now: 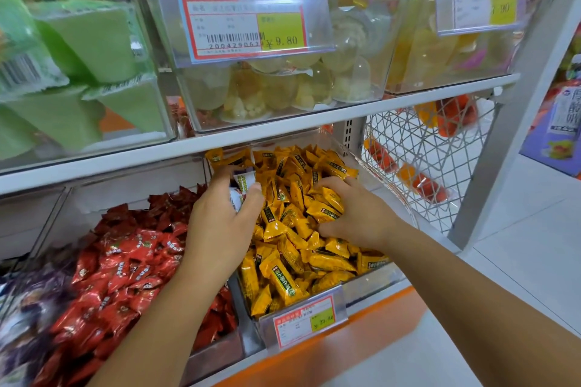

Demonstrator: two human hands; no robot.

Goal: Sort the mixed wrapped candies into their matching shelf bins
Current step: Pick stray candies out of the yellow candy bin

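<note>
Wrapped candies [292, 264] in yellow fill the clear bin [371, 284] at the right end of the lower shelf, heaped from its back wall down to the front edge, where a price tag [309, 320] is clipped. Both hands are in that heap. The left hand [220, 220], over the bin's left side, has fingers and thumb curled round a few white-wrapped strays [245, 181]. These look like pieces that do not belong here, gathered in one fist so they can leave together. The right hand [355, 214], toward the back right corner, has its fingers hooked round some yellow pieces [327, 203], most likely raking them aside to uncover more strays beneath. Just beside this bin, on its left, a second bin [217, 355] holds red candies [132, 270]. Past that, at the far left, lie purple ones [25, 308], which are blurred. On the shelf above, a clear box [251, 126] holds pale jelly cups [283, 88], with green cups [94, 41] in the box to its left. Which bin the strays belong in I cannot tell.
</note>
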